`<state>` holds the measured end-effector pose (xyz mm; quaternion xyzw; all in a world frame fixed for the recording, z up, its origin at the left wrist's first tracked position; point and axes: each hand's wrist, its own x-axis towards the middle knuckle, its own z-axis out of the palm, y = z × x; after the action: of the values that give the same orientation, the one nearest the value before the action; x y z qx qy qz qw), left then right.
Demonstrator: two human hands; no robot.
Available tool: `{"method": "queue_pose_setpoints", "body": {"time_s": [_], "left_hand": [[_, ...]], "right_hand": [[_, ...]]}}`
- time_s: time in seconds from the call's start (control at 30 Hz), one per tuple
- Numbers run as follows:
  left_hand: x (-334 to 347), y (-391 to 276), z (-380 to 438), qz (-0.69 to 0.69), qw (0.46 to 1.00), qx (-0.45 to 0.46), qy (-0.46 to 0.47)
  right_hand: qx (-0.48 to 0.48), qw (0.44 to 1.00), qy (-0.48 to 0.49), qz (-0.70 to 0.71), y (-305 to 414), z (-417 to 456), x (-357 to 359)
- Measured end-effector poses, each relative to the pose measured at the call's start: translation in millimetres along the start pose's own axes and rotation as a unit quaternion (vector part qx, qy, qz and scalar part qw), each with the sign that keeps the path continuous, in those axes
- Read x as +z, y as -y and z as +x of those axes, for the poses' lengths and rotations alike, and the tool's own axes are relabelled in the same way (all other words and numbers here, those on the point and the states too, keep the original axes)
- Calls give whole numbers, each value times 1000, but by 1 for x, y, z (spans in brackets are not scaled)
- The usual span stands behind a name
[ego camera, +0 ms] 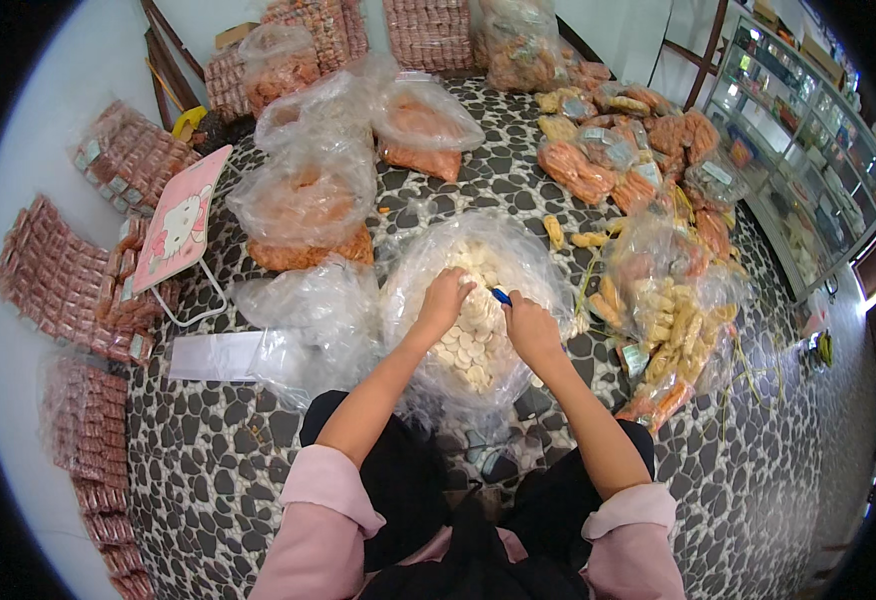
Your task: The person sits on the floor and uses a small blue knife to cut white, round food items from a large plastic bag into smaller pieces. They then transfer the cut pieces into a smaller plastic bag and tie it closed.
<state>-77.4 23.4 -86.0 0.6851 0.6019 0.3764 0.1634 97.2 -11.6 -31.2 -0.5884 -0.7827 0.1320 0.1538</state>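
A large clear plastic bag (pixel 400 300) stands wide open on the floor in front of me, full of pale, round, flat pieces (pixel 468 349). My right hand (pixel 532 330) grips a small blue-handled tool (pixel 501 297) above the pieces; its working end cannot be made out. Over the left part of the same bag is my left hand (pixel 445 296), fingers curled at some pale pieces; whether it holds any is too small to tell. The two hands are a short way apart.
Bags of orange pieces (pixel 307 202) stand beyond on the left. Crumpled clear plastic (pixel 318 322) lies beside the open bag. A pink folding table (pixel 183 217) leans at left. Yellowish packs (pixel 670 322) lie at right, before a glass display cabinet (pixel 805 150).
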Motion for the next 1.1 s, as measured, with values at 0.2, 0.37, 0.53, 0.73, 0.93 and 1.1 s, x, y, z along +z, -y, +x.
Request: {"method": "queue_pose_setpoints", "body": {"time_s": [0.2, 0.37, 0.53, 0.73, 0.93, 1.1], "left_hand": [[-33, -35, 4, -30, 998, 28, -38], [-36, -39, 1, -72, 993, 39, -87], [-75, -17, 14, -58, 987, -66, -133], [-72, -22, 7, -57, 997, -21, -38], [-47, -44, 0, -118, 992, 21, 31], [-64, -54, -5, 38, 981, 183, -44]], "right_hand": [[-57, 995, -49, -68, 19, -5, -17], [-64, 990, -50, -119, 13, -8, -2], [-3, 984, 52, -170, -15, -11, -4], [-51, 986, -106, 120, -8, 7, -2], [-72, 949, -120, 283, 5, 16, 4], [-9, 960, -138, 245, 7, 18, -2]]}}
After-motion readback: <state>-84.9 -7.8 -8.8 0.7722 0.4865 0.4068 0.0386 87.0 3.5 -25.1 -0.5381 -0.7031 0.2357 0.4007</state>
